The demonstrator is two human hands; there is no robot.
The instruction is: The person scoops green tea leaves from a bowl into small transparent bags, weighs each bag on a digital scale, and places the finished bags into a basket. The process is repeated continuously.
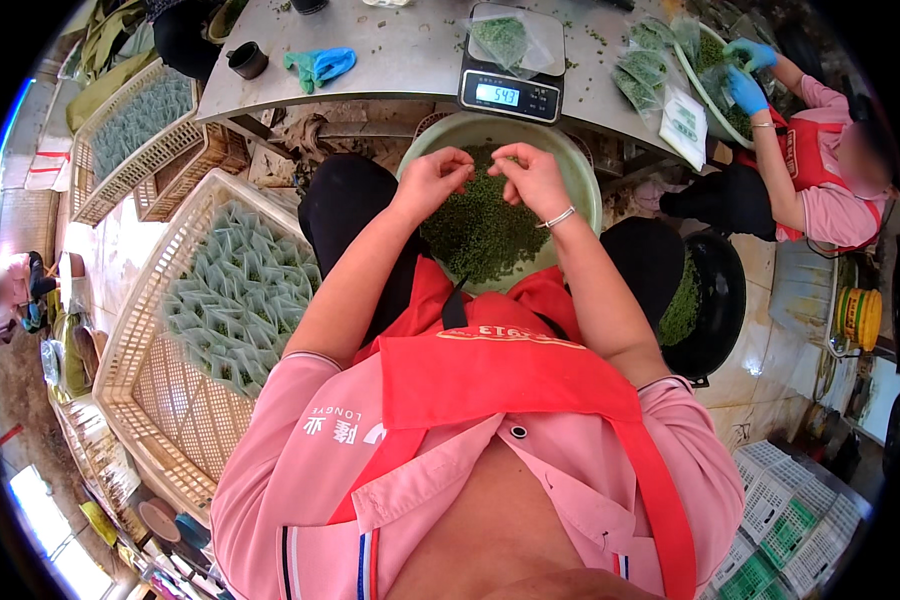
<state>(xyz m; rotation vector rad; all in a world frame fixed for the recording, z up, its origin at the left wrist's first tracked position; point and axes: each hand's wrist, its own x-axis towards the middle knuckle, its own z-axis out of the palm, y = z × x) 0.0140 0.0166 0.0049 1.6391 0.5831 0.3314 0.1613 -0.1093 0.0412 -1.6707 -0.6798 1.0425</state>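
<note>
Both my hands are raised over a pale green basin [582, 170] that holds a heap of small green berries [480, 232], which look like green peppercorns. My left hand [435, 183] is closed, its thumb and fingertips pinched together. Close beside it my right hand [533, 183] makes a similar pinch, a bracelet on its wrist. Whatever is between the fingertips is too small to make out. Just beyond the hands, a digital scale [511, 94] with a lit display stands at the table's edge. On it lies a clear bag [505, 42] of green berries.
At left, a beige plastic crate [130, 340] holds many filled clear bags [235, 290]. A black pan [715, 310] with green berries is by my right knee. On the metal table [400, 50] are a blue glove [320, 67] and dark cup [248, 60]. A blue-gloved co-worker [820, 150] sits at right.
</note>
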